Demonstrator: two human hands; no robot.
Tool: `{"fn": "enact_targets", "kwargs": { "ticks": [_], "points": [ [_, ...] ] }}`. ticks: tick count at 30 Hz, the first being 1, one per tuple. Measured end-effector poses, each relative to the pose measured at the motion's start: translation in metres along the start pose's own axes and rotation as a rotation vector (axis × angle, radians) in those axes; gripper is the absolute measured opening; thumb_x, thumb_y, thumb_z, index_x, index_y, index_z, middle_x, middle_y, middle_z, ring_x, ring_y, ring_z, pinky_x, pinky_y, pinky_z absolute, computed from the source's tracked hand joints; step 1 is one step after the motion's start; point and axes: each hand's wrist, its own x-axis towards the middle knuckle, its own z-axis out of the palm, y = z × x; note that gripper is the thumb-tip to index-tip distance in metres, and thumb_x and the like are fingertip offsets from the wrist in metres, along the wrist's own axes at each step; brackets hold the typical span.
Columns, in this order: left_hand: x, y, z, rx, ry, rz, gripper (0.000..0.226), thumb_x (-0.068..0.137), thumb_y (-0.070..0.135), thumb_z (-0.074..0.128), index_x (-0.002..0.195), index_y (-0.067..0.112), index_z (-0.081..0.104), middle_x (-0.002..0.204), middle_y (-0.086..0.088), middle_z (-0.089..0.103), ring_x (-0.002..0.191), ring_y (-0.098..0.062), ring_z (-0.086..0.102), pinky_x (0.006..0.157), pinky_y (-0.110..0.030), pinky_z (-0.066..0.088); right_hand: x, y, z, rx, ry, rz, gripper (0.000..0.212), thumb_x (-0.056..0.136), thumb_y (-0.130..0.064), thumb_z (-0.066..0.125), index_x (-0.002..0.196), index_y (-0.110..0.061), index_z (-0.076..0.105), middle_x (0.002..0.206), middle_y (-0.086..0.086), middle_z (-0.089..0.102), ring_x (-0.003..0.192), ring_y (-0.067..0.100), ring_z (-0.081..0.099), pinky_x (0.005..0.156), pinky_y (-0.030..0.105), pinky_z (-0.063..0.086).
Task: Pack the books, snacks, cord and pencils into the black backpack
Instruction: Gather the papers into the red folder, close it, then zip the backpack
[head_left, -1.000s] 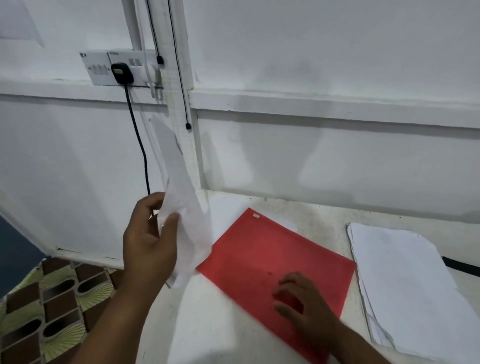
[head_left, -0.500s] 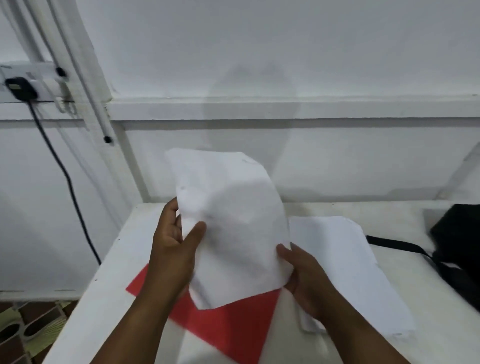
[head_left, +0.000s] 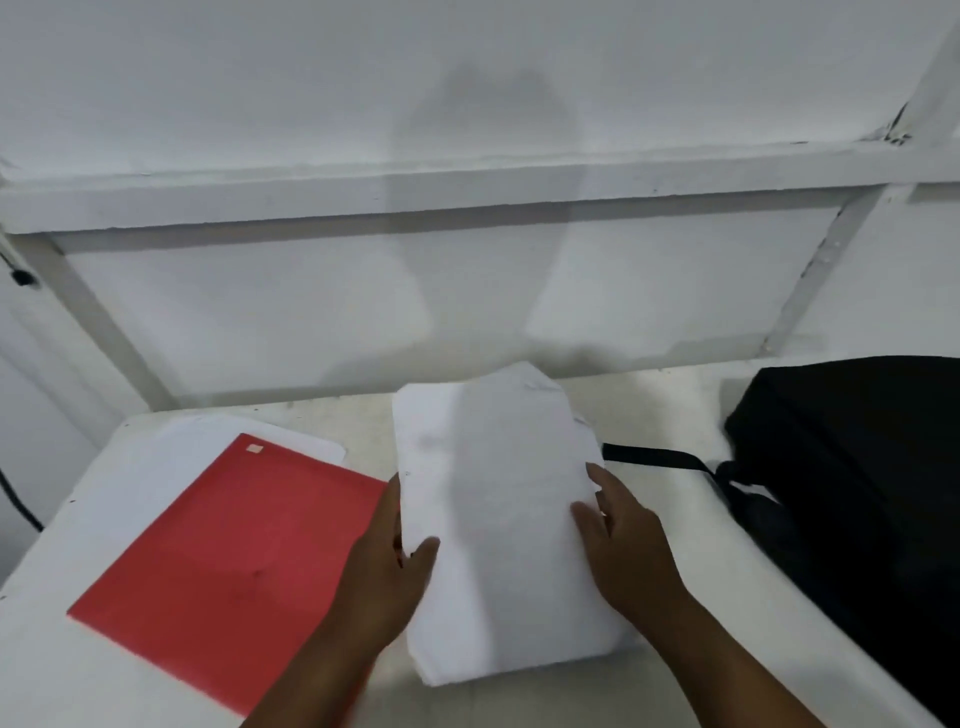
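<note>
Between both hands | paper stack (head_left: 498, 519) | left grip (head_left: 387, 566) pinching edge | right grip (head_left: 618, 545) flat

2 hands: left hand (head_left: 382, 566), right hand (head_left: 621, 551). 1 red folder (head_left: 234, 561). 1 black backpack (head_left: 862, 493) w/ 1 strap (head_left: 654, 458). White paper stack (head_left: 498, 519): 1 pile, maybe several sheets, too blurry to count. 1 table (head_left: 47, 649).
</note>
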Motion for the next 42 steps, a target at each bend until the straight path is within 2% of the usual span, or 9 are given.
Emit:
{"fn": "enact_targets", "kwargs": {
  "ticks": [3,6,11,18,21,25,29,35,42],
  "points": [
    [-0.002,-0.008,0.029,0.015,0.022,-0.021,0.076,0.094,0.008,0.064,0.151,0.044,0.029,0.132,0.027,0.06,0.121,0.007,0.057,0.091,-0.013,0.05,0.002,0.031,-0.013,-0.072,-0.058,-0.021,0.046,0.096,-0.023,0.06,0.141,-0.024,0.05,0.09,-0.01,0.065,0.073,0.0,0.062,0.066,0.008,0.044],
    [-0.002,-0.02,0.046,0.021,0.09,-0.047,0.073,0.093,0.011,0.068,0.149,0.041,0.033,0.132,0.016,0.063,0.12,0.0,0.06,0.093,-0.017,0.052,0.01,0.058,-0.023,-0.122,-0.097,-0.027,0.051,0.093,-0.027,0.066,0.141,-0.027,0.049,0.089,-0.011,0.065,0.077,0.003,0.061,0.069,0.011,0.046],
    [-0.003,-0.042,0.053,0.265,0.145,0.1,0.049,0.086,0.036,0.071,0.132,0.04,0.055,0.128,0.025,0.058,0.122,0.007,0.05,0.101,-0.026,0.044,0.015,0.084,-0.028,-0.08,-0.032,-0.114,0.051,0.086,-0.023,0.075,0.133,-0.025,0.057,0.092,-0.015,0.066,0.087,0.0,0.061,0.074,0.004,0.043],
    [-0.004,-0.047,0.05,0.233,0.122,0.092,0.069,0.078,0.023,0.079,0.141,0.032,0.052,0.132,0.026,0.056,0.125,0.001,0.052,0.099,-0.019,0.042,0.017,0.095,-0.029,-0.019,0.02,-0.223,0.046,0.075,-0.006,0.082,0.117,-0.02,0.068,0.087,-0.016,0.068,0.084,0.007,0.063,0.07,0.007,0.048],
    [0.0,-0.05,0.052,0.247,0.204,0.079,0.054,0.074,0.032,0.087,0.124,0.032,0.064,0.119,0.025,0.061,0.111,0.0,0.059,0.089,-0.018,0.051,0.019,0.099,-0.03,-0.005,0.031,-0.217,0.047,0.074,-0.007,0.084,0.115,-0.023,0.068,0.089,-0.016,0.069,0.083,0.007,0.064,0.069,0.007,0.049],
    [-0.002,-0.055,0.049,0.294,0.198,0.188,0.03,0.075,0.051,0.076,0.098,0.03,0.076,0.126,0.02,0.063,0.117,-0.002,0.061,0.097,-0.028,0.05,0.017,0.099,-0.028,-0.01,0.074,-0.192,0.038,0.076,-0.007,0.083,0.109,-0.024,0.071,0.088,-0.018,0.068,0.087,0.001,0.064,0.071,0.005,0.048],
    [0.003,-0.06,0.047,0.324,0.168,0.176,0.039,0.072,0.049,0.074,0.105,0.029,0.075,0.133,0.02,0.06,0.122,-0.004,0.057,0.103,-0.029,0.047,0.021,0.097,-0.027,-0.033,0.083,-0.208,0.029,0.076,-0.012,0.083,0.102,-0.023,0.073,0.082,-0.016,0.068,0.086,0.001,0.063,0.072,0.007,0.049],
    [0.006,-0.059,0.05,0.37,0.191,0.14,0.048,0.072,0.058,0.069,0.109,0.027,0.075,0.13,0.027,0.057,0.119,0.005,0.052,0.102,-0.024,0.041,0.02,0.101,-0.03,-0.065,0.056,-0.256,0.036,0.068,-0.003,0.087,0.097,-0.018,0.074,0.082,-0.018,0.066,0.082,0.001,0.062,0.068,0.003,0.046],
    [0.009,-0.059,0.051,0.39,0.198,0.093,0.037,0.073,0.04,0.087,0.107,0.029,0.077,0.126,0.031,0.055,0.118,-0.004,0.058,0.104,-0.029,0.045,0.021,0.102,-0.031,-0.093,0.063,-0.301,0.034,0.067,0.003,0.086,0.087,-0.021,0.072,0.076,-0.016,0.065,0.078,0.003,0.063,0.067,0.004,0.047]
  ]
}}
